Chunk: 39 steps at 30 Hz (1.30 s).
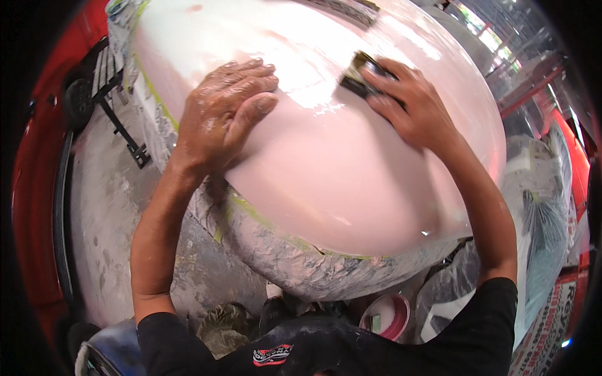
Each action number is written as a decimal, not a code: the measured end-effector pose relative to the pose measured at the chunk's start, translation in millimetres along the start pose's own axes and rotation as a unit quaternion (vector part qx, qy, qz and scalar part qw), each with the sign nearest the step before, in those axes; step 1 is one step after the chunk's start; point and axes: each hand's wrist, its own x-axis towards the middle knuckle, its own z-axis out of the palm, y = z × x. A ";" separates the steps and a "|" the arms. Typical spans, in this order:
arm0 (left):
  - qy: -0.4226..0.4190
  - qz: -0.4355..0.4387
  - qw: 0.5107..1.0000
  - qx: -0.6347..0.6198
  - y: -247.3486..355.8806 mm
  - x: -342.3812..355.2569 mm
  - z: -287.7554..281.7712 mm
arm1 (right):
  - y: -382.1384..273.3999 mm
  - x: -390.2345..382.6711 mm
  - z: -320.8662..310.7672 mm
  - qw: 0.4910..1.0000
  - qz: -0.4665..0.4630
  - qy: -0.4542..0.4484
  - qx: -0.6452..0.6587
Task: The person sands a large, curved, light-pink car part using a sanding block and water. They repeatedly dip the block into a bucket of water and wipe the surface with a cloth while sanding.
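Observation:
A large curved car-body panel (351, 182), pale pink and white with a wet shine, spreads out before me. On its left part my left hand (229, 113) lies palm down, wet, its fingers stretched forward over the surface. My right hand (407, 103) grips a dark sanding block (360, 78) that looks wrapped in sandpaper and rests on the panel at right of middle. The block's underside is hidden, and its edges are slightly blurred.
Yellow-green tape (269, 222) and crumpled masking paper (301, 269) border the panel. A pinkish bucket (401, 313) stands below its near edge. Red bodywork (41, 188) and a dark metal stand (119, 119) are at left; clear plastic sheeting (539, 219) drapes at right.

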 end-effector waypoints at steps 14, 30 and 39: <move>-0.002 -0.003 1.000 0.028 2.8 -0.8 -1.8 | 4.6 -49.6 -13.8 0.998 -0.039 -0.037 0.042; -0.006 -0.022 1.000 0.013 5.1 1.4 -0.8 | 19.5 -67.4 -14.6 0.995 -0.096 0.002 0.032; -0.012 -0.028 0.999 -0.027 -12.7 -10.8 -1.4 | 5.1 -64.1 1.9 0.994 -0.086 -0.019 0.063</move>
